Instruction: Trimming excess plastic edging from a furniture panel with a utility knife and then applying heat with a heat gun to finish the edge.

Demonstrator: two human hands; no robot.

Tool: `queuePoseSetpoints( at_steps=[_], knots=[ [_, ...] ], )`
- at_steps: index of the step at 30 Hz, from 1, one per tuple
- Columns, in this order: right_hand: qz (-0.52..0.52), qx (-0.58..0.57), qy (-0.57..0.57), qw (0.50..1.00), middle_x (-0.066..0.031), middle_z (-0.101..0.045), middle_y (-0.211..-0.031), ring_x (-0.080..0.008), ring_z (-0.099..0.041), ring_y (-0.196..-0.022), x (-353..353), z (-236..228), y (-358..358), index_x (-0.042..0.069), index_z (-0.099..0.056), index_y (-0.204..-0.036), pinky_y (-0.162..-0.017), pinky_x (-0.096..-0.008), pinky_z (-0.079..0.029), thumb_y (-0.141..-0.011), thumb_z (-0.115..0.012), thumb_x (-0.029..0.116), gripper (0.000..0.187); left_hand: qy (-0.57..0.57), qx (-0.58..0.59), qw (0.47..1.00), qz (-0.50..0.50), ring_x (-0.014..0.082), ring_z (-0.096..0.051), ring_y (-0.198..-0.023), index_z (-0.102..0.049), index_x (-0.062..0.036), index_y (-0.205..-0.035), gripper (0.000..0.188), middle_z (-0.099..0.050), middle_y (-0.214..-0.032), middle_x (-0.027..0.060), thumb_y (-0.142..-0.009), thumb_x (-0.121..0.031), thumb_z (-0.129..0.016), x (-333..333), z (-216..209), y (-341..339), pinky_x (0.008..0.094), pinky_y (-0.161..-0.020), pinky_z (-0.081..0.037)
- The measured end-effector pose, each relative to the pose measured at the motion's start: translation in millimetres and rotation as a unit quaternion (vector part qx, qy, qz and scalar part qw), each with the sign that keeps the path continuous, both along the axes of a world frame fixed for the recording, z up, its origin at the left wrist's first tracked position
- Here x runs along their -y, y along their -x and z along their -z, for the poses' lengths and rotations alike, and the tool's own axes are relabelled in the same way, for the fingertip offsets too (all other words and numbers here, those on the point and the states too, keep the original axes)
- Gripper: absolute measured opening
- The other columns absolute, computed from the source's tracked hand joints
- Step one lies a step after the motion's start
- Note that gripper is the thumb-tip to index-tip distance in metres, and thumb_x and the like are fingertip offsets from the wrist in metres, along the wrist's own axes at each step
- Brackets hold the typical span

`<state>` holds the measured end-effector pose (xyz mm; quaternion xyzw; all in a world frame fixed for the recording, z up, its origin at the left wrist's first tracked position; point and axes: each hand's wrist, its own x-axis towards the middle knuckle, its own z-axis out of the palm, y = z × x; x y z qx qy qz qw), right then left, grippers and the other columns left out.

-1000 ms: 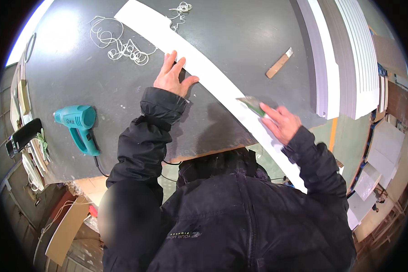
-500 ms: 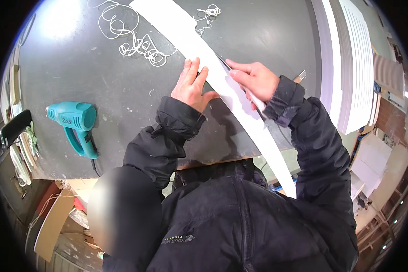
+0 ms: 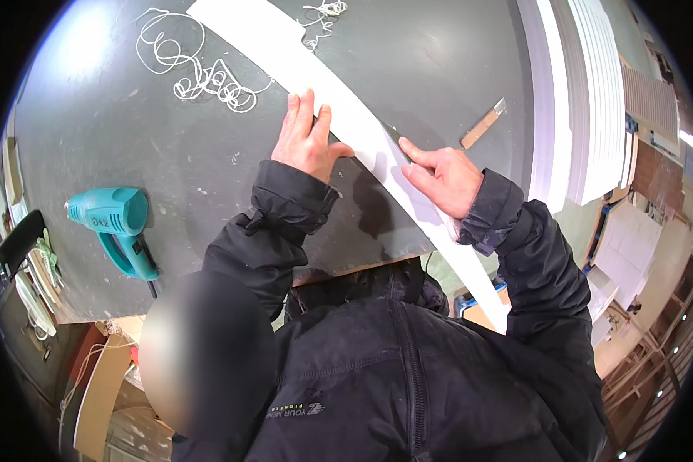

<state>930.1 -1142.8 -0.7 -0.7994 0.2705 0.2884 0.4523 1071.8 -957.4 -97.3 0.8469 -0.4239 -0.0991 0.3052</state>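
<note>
A long white strip (image 3: 362, 108) lies slantwise across the dark table, its near end reaching past the front edge beside my right sleeve. My left hand (image 3: 308, 150) rests with fingers spread flat at the strip's left edge, holding nothing. Along the opposite edge, my right hand (image 3: 448, 179) is closed round a slim tool with a dark, blade-like tip (image 3: 393, 134). The tip touches or lies very near the strip's edge; the palm hides most of the handle. Curly thin white strands (image 3: 227, 88) lie left of the strip, with one end meeting its edge.
A teal heat gun (image 3: 119, 219) lies on the table (image 3: 200, 177) to the left. A wooden-handled scraper (image 3: 483, 127) lies right of my right hand. White panels (image 3: 593, 100) are stacked along the right side. More white strands (image 3: 319, 23) lie at the far side.
My right hand has slid nearer to me along the strip's edge with the tool. The wooden-handled scraper now shows fully. The whole view has shifted slightly; my left hand stays on the strip.
</note>
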Motion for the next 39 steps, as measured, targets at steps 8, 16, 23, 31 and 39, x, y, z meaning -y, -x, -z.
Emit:
queuePoseSetpoints(
  at_steps=[8, 16, 23, 31, 39],
  knots=[
    [-0.034, 0.076, 0.087, 0.993, -0.0155, -0.058, -0.082, -0.0227, -0.058, -0.070, 11.8, -8.6, 70.4, 0.009, -0.050, -0.141, -0.068, -0.0343, -0.049, -0.093, -0.060, 0.023, 0.051, 0.013, -0.011, 1.000, 0.020, 0.0446, -0.040, -0.134, -0.055, 0.0051, -0.127, 0.070, -0.043, -0.142, 0.0274, -0.067, -0.016, -0.085, -13.4, -2.2, -11.7, 0.0434, -0.108, -0.041],
    [-0.063, 0.173, 0.212, 0.960, -0.0128, -0.058, -0.091, -0.0306, -0.063, -0.074, -5.3, 45.2, 11.9, 0.023, -0.055, -0.137, -0.069, -0.0403, -0.053, -0.093, -0.061, 0.030, 0.045, 0.031, -0.025, 0.998, 0.044, 0.0384, -0.039, -0.137, -0.054, 0.0059, -0.128, 0.065, -0.045, -0.143, 0.0223, -0.069, -0.003, -0.080, -18.2, -1.8, -13.0, 0.0375, -0.110, -0.041],
    [-0.087, 0.190, 0.247, 0.946, -0.0179, -0.059, -0.082, -0.0348, -0.061, -0.071, -13.6, 49.9, -75.9, 0.018, -0.057, -0.135, -0.067, -0.0428, -0.051, -0.093, -0.061, 0.031, 0.044, 0.029, -0.024, 0.998, 0.040, 0.0407, -0.041, -0.136, -0.054, 0.0070, -0.126, 0.068, -0.045, -0.140, 0.0240, -0.064, 0.000, -0.081, -19.8, -5.6, -14.2, 0.0382, -0.108, -0.042],
    [-0.078, 0.159, 0.279, 0.944, -0.0213, -0.061, -0.093, -0.0411, -0.065, -0.078, -18.7, 55.6, -108.6, 0.022, -0.051, -0.138, -0.073, -0.0488, -0.054, -0.096, -0.052, 0.037, 0.045, 0.037, -0.033, 0.998, 0.036, 0.0406, -0.044, -0.133, -0.055, 0.0047, -0.126, 0.072, -0.047, -0.140, 0.0214, -0.060, 0.000, -0.082, -19.5, -9.3, -11.6, 0.0385, -0.105, -0.045],
    [-0.041, 0.190, 0.300, 0.934, -0.0212, -0.061, -0.087, -0.0391, -0.064, -0.074, -23.4, 66.4, -128.6, 0.019, -0.054, -0.137, -0.069, -0.0464, -0.053, -0.095, -0.055, 0.034, 0.044, 0.043, -0.011, 0.999, 0.030, 0.0391, -0.046, -0.133, -0.056, 0.0042, -0.127, 0.074, -0.048, -0.140, 0.0207, -0.057, 0.001, -0.081, -16.7, -8.1, -11.1, 0.0377, -0.105, -0.045]
  ],
)
